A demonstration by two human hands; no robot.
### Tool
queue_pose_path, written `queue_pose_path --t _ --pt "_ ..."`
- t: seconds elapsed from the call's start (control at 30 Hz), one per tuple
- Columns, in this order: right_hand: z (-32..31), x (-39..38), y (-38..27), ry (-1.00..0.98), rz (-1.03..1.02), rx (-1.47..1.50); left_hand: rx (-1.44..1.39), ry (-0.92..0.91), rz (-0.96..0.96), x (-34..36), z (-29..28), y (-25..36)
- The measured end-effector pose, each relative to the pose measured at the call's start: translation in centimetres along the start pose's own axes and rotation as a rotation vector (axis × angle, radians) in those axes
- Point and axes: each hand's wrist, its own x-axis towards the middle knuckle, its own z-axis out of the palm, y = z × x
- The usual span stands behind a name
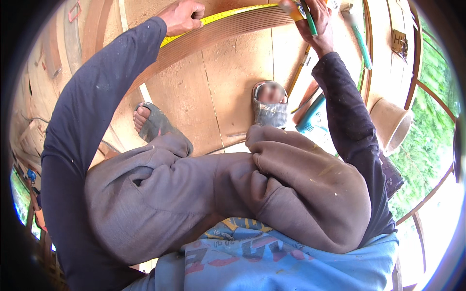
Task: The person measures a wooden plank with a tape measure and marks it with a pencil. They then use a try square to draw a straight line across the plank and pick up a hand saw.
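a person's left hand [182,17], fingers curled, meets a yellow tape-measure blade [238,13] along a grooved brown board [238,28]; any grip is unclear. the right hand's [316,29] bent fingers hold the tape case [295,11] and green pen-shaped tool [309,19].

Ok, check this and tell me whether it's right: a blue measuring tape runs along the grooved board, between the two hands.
Not quite: the measuring tape is yellow, not blue, as the head view shows. It does run along the grooved board, between the left hand and the right hand.
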Motion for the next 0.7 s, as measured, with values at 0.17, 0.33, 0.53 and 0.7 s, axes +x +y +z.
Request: queue_pose_path --t 0.17,0.33,0.53,0.7 --pt "-0.3 0.0 2.9 -0.052 -0.103 -0.007 0.006 0.022 -0.029 -1.1 0.0 1.8" --pt "-0.7 0.8 4.1 -0.163 -0.326 0.024 0.054 0.153 0.08 -1.8 1.0 1.6" --pt "-0.2 1.4 8.6 -0.41 -0.256 -0.038 0.054 0.208 0.133 -2.5 1.3 2.8" --pt "-2.5 1.6 6.4 -0.505 -0.218 -0.04 -0.025 0.206 0.092 -4.3 1.3 3.3"
